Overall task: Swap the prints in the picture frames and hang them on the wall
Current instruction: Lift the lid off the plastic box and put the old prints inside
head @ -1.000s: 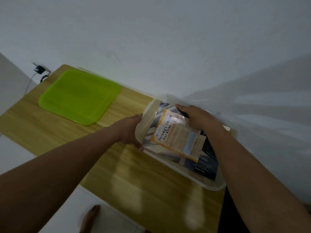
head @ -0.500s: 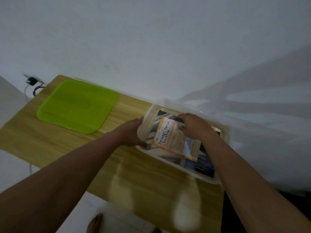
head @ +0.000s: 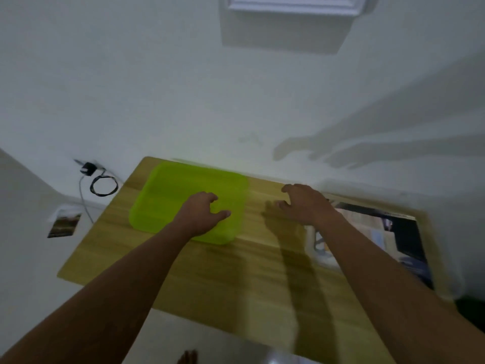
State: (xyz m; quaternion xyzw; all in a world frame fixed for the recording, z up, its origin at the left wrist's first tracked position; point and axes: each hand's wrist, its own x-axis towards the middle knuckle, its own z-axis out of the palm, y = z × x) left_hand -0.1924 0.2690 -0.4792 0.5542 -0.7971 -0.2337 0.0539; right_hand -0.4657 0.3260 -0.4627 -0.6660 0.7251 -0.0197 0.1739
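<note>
Both hands empty; prints apparently not yet picked.
Left hand [head: 202, 210] hovers loosely curled over the green lid [head: 168, 195]; prints [head: 367, 225] lie in the clear box [head: 431, 261] just right of the right hand's [head: 305, 204] slack fingers. Next: probably pinch one.

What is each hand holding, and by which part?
Nothing is held. The left hand hovers above the green lid, the right hand above the wooden table; both have loosely curled, empty fingers.

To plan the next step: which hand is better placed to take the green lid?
Probably left: the left hand is above the green lid, empty; the right hand hovers over table nearer the clear box.
</note>
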